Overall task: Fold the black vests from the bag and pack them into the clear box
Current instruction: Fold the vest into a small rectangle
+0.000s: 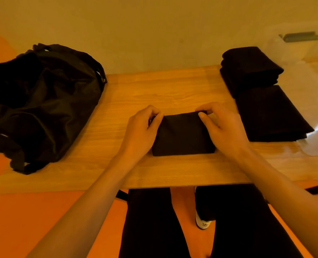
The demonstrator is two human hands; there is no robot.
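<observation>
Two bare forearms (pixel 91 192) reach in over dark-trousered legs (pixel 150 220), and here's the action. The left hand (pixel 143 131) and right hand (pixel 223 127) each have a closed grip on a far top corner of the folded vest (pixel 182 135), fingers curled over the edge and thumbs tucked against it. The vest sits between the two grips as a compact black block, flat on the bench (pixel 173 86).

This looks like the last fold being set. To do it well, both grips should draw the corners evenly, so the top layer lands square on the one below. Then a flat press outward from the middle would push the air out before lifting. Thin black cloth will slide on itself, so letting go of one corner early risks the packet springing open.

Out beyond the right grip lie two black piles, the near stack (pixel 271 114) and the far stack (pixel 249 71) behind it. Past them is the hazy clear box (pixel 314 75), though I cannot tell whether the piles sit in it or beside it. Well off beyond the left grip slumps the black bag (pixel 42 101), hanging partly over the bench edge.
</observation>
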